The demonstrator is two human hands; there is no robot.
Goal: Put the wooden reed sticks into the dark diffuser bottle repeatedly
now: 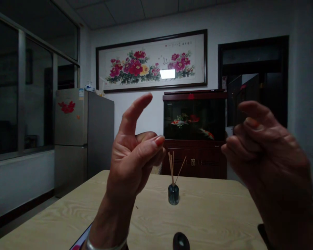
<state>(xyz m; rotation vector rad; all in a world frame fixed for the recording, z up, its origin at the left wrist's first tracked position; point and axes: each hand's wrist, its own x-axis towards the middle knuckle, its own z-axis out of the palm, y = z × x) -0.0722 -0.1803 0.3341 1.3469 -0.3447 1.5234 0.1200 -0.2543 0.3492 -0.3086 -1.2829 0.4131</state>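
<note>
My left hand is raised above the wooden-grain table, holding nothing, with its fingers spread and a silver bangle on the wrist. My right hand hangs in the air at the right, blurred, its fingers half curled around nothing. Between them and lower down, a small dark glass reed diffuser stands upright on the table with several thin wooden sticks fanning out of it. Neither hand touches it. A dark oval object lies at the near table edge, partly cut off by the frame.
A flat dark item sits under my right hand, and a thin device edge shows at the lower left. Beyond the table stand a fridge and a fish tank on a wooden cabinet.
</note>
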